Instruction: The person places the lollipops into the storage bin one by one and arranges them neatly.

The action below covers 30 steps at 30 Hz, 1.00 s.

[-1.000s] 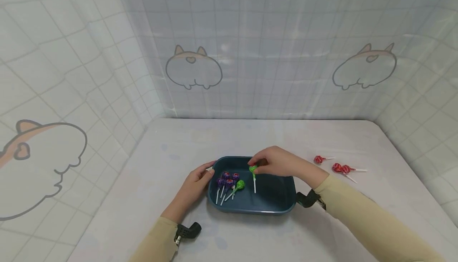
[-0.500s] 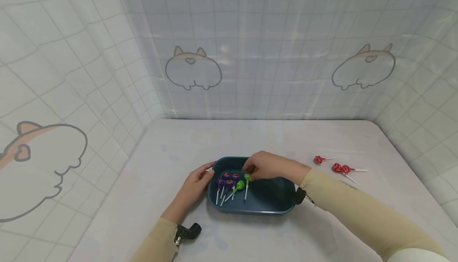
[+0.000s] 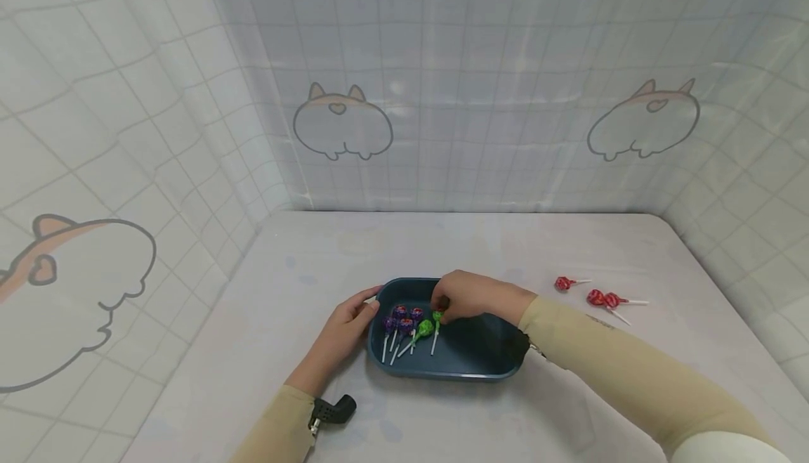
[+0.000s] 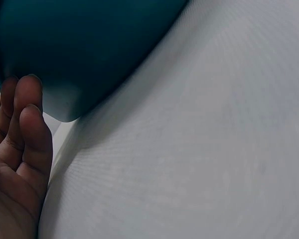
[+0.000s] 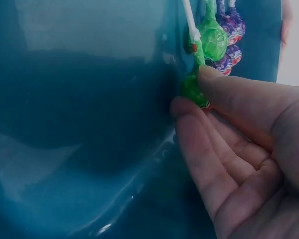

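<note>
Green lollipop (image 5: 191,88), wrapped, white-sticked

A smooth plastic look is given by the tray (image 3: 474,345), whose inside is streaked with glossy reflections. Within the tray, crinkled, shiny wrappers are seen on the green lollipops (image 3: 425,328) and purple lollipops (image 3: 406,324), which are fitted with smooth white sticks. To the right of the tray, the red lollipops (image 3: 596,297) are wrapped in similarly glossy film. Under the tray, the counter (image 3: 316,252) is finished smooth and low in sheen. Behind the tray, the creased sheeting (image 3: 417,41) is marked by soft sheen. Beside the tray, the sleeves (image 3: 632,372) are made of matt cloth.
</note>
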### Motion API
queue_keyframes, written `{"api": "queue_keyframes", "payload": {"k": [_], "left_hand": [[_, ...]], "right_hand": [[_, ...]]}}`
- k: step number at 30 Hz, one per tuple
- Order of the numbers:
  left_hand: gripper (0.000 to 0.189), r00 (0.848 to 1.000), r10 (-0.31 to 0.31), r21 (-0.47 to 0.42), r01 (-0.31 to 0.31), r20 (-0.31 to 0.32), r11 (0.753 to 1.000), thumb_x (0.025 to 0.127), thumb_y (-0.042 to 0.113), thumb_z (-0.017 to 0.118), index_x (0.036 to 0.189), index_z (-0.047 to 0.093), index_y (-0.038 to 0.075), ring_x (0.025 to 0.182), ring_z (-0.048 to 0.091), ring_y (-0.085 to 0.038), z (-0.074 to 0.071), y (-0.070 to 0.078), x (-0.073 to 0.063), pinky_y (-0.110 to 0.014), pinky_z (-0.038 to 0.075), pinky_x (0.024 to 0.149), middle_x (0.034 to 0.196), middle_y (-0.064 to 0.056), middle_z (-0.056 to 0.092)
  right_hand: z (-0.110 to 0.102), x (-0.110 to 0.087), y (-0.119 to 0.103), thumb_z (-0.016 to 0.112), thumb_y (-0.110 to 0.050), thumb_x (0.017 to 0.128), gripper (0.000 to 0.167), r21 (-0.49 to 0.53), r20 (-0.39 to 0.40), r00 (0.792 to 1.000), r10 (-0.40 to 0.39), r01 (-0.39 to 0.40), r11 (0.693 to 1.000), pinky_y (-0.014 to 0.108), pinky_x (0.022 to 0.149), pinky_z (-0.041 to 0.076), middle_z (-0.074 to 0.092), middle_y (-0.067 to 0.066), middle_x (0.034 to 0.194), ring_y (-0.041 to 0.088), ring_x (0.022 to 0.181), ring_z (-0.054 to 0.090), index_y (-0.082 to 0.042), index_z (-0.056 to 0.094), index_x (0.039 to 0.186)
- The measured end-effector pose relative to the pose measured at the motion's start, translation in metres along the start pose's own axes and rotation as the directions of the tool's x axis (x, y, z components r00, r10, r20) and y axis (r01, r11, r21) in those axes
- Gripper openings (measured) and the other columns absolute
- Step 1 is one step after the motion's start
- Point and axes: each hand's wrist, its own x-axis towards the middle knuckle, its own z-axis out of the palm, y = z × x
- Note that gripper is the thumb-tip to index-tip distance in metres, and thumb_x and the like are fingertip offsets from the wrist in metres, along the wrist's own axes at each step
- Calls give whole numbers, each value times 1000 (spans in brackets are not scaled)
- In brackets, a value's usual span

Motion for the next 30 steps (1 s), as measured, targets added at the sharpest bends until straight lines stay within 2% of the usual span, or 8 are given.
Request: {"api": "queue_keyframes", "payload": {"k": [6,16,30], "left_hand": [[38,1000,7,-2,-7,12,1000,104,25,54,140,56,13,77,57,-20,-1,28,-11,-31,46,72,87,-10,65],[38,1000,-5,0,5,12,1000,104,26,54,140,56,15,78,58,-21,-1,29,-12,-32,47,72,88,-10,65],[37,1000,2,-4,-2,9,1000,104,26,54,140,56,15,76,57,-20,-1,28,-11,-31,46,70,87,-13,64]], "right_hand": [[3,2,-2,79,-13,85,20,-9,2,1000,-11,11,1000,30,80,52,71,-4,96,8,87,64,-11,76,105],[5,5,-2,79,-14,85,22,-17,-4,1000,-12,12,1000,28,80,52,71,-5,97,6,85,62,-13,76,108],[1,0,-2,79,-13,86,28,-3,-14,1000,-11,11,1000,31,84,52,72,-1,105,12,96,66,-10,74,113]]}}
